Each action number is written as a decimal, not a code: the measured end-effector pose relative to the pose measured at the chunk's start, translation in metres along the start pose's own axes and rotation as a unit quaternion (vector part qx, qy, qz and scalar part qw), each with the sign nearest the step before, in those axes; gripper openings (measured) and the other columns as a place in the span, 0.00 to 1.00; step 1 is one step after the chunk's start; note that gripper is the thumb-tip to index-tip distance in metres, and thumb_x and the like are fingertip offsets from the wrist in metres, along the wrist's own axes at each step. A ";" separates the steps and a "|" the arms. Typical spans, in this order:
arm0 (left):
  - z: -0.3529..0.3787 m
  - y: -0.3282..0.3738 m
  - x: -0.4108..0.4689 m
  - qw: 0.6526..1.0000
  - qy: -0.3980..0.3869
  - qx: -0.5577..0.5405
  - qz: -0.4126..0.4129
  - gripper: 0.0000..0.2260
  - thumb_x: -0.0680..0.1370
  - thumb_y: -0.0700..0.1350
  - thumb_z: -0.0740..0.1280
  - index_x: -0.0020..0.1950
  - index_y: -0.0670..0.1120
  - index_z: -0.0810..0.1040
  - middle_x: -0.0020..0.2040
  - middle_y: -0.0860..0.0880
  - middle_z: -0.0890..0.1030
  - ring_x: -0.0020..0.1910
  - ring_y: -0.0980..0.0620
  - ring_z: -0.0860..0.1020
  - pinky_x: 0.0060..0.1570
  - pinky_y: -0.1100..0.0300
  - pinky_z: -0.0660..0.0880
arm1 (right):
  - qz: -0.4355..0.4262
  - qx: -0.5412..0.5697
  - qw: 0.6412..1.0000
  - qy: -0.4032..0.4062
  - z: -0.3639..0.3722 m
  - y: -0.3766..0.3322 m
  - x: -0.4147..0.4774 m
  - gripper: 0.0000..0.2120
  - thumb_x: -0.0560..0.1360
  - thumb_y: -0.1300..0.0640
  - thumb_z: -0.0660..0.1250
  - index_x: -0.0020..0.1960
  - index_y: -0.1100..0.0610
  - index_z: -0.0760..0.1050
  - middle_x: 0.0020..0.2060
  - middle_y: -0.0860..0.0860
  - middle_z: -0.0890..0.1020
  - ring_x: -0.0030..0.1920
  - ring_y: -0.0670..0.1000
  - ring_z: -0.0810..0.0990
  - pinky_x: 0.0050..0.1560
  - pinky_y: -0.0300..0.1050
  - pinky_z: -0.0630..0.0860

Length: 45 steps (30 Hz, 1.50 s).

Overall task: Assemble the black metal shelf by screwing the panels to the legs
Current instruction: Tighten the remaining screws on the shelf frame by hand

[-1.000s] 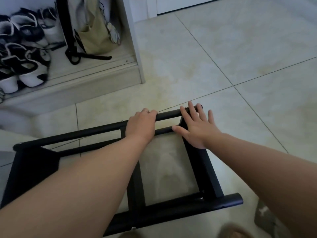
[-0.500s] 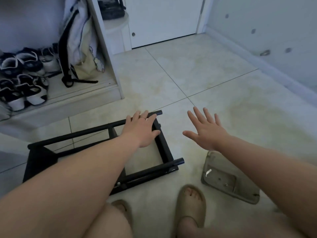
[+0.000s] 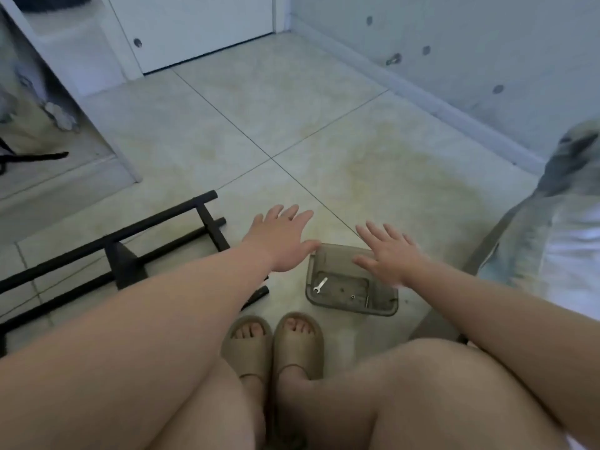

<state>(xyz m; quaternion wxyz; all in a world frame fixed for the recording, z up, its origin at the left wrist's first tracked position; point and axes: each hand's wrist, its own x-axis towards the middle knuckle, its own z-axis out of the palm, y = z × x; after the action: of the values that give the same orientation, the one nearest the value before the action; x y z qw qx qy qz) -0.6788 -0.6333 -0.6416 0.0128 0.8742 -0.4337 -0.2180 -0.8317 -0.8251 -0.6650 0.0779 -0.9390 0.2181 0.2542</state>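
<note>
Our left hand & right hand hover, fingers spread, empty. The black metal shelf frame lies on the floor to our left. Risk: we bump the grey translucent plastic tray, scattering the small silver wrench etc.

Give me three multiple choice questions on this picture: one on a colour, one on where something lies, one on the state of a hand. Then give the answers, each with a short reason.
1. What colour is the shelf frame?
A white
B black
C red

2. Where does the small wrench lie?
A on bare tile
B on a slipper
C in the plastic tray

3. The right hand is
A open, fingers spread
B gripping the wrench
C curled in a fist

Answers: B, its bars are black; C, it lies inside the tray's walls; A, its fingers are straight and hold nothing.
</note>
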 end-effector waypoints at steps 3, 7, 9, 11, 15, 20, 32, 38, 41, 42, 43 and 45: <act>0.024 0.005 0.035 0.998 -0.056 -0.030 0.010 0.30 0.83 0.61 0.54 0.82 0.53 0.50 0.82 0.49 0.53 0.80 0.44 0.52 0.75 0.42 0.58 | 0.003 -0.015 0.999 -0.033 0.033 0.018 0.027 0.34 0.83 0.35 0.48 0.83 0.45 0.41 0.83 0.46 0.46 0.82 0.53 0.49 0.78 0.55 0.52; 0.073 0.006 0.074 0.988 -0.113 -0.102 0.019 0.29 0.83 0.55 0.58 0.81 0.50 0.51 0.81 0.46 0.57 0.77 0.40 0.59 0.74 0.44 0.61 | -0.004 -0.016 0.997 -0.074 0.082 0.030 0.065 0.32 0.84 0.38 0.51 0.83 0.47 0.46 0.82 0.47 0.51 0.81 0.53 0.55 0.78 0.52 0.57; 0.100 0.004 0.089 0.984 -0.117 -0.133 0.021 0.29 0.83 0.53 0.59 0.81 0.48 0.52 0.79 0.44 0.59 0.75 0.39 0.62 0.72 0.44 0.63 | -0.008 -0.019 0.995 -0.093 0.106 0.034 0.084 0.31 0.84 0.40 0.53 0.83 0.46 0.47 0.82 0.47 0.54 0.80 0.55 0.58 0.77 0.53 0.60; 0.125 0.002 0.099 0.985 -0.100 -0.141 0.028 0.29 0.83 0.51 0.60 0.80 0.48 0.52 0.80 0.44 0.57 0.74 0.37 0.63 0.70 0.42 0.65 | -0.010 -0.040 0.993 -0.112 0.128 0.038 0.102 0.29 0.83 0.42 0.56 0.82 0.46 0.54 0.80 0.49 0.62 0.76 0.56 0.65 0.72 0.53 0.65; 0.166 -0.004 0.111 0.989 -0.071 -0.129 0.035 0.29 0.82 0.49 0.61 0.79 0.51 0.52 0.81 0.48 0.50 0.70 0.37 0.66 0.64 0.43 0.69 | -0.020 -0.143 0.973 -0.182 0.156 0.046 0.127 0.15 0.80 0.52 0.62 0.66 0.50 0.74 0.64 0.52 0.80 0.64 0.56 0.78 0.63 0.51 0.69; 0.198 -0.008 0.115 0.994 -0.003 -0.096 0.042 0.27 0.81 0.52 0.59 0.78 0.54 0.52 0.67 0.44 0.70 0.52 0.39 0.78 0.39 0.50 0.68 | -0.057 -0.227 0.961 -0.148 0.185 0.048 0.143 0.13 0.81 0.57 0.61 0.66 0.52 0.73 0.64 0.53 0.77 0.64 0.58 0.76 0.64 0.51 0.67; 0.198 0.001 0.117 0.998 0.042 0.016 0.033 0.28 0.80 0.52 0.60 0.78 0.50 0.55 0.62 0.44 0.76 0.52 0.40 0.78 0.42 0.52 0.63 | -0.058 -0.302 0.933 -0.184 0.190 0.043 0.145 0.13 0.82 0.58 0.59 0.63 0.50 0.77 0.63 0.51 0.78 0.66 0.57 0.73 0.61 0.50 0.66; 0.196 0.005 0.118 0.999 0.018 0.027 0.028 0.28 0.81 0.54 0.59 0.78 0.49 0.53 0.62 0.43 0.76 0.54 0.40 0.77 0.44 0.51 0.63 | -0.071 -0.329 0.919 -0.203 0.178 0.044 0.139 0.10 0.81 0.58 0.60 0.57 0.50 0.78 0.60 0.50 0.82 0.64 0.55 0.75 0.56 0.48 0.61; 0.184 0.000 0.114 0.999 -0.013 -0.013 0.035 0.30 0.82 0.57 0.57 0.79 0.52 0.47 0.62 0.42 0.75 0.53 0.39 0.76 0.45 0.50 0.64 | -0.043 -0.273 0.943 -0.187 0.157 0.045 0.131 0.07 0.80 0.58 0.62 0.55 0.50 0.75 0.59 0.52 0.81 0.62 0.56 0.77 0.58 0.49 0.65; 0.176 -0.002 0.110 0.999 -0.018 -0.021 0.044 0.30 0.82 0.57 0.57 0.79 0.53 0.46 0.63 0.42 0.75 0.54 0.38 0.76 0.46 0.50 0.65 | -0.023 -0.227 0.958 -0.172 0.146 0.045 0.127 0.07 0.79 0.58 0.62 0.56 0.52 0.75 0.58 0.53 0.81 0.61 0.57 0.78 0.59 0.49 0.68; 0.167 -0.005 0.105 0.998 -0.021 -0.021 0.053 0.30 0.82 0.58 0.57 0.79 0.54 0.46 0.63 0.42 0.74 0.55 0.38 0.76 0.47 0.49 0.65 | 0.001 -0.163 0.974 -0.156 0.134 0.044 0.123 0.08 0.79 0.57 0.63 0.56 0.53 0.75 0.58 0.54 0.81 0.59 0.58 0.79 0.58 0.49 0.71; 0.144 -0.015 0.093 0.998 -0.030 -0.005 0.057 0.29 0.82 0.57 0.57 0.80 0.53 0.48 0.67 0.42 0.72 0.60 0.38 0.75 0.52 0.47 0.68 | 0.031 -0.030 0.993 -0.113 0.107 0.036 0.112 0.07 0.78 0.57 0.65 0.56 0.55 0.76 0.56 0.56 0.81 0.57 0.60 0.79 0.55 0.49 0.75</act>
<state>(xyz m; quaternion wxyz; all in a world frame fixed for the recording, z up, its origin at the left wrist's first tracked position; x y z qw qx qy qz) -0.6748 -0.6705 -0.8092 0.0164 0.8412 -0.4819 -0.2449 -0.8080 -0.8708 -0.8158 0.0663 -0.8990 0.2287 0.3676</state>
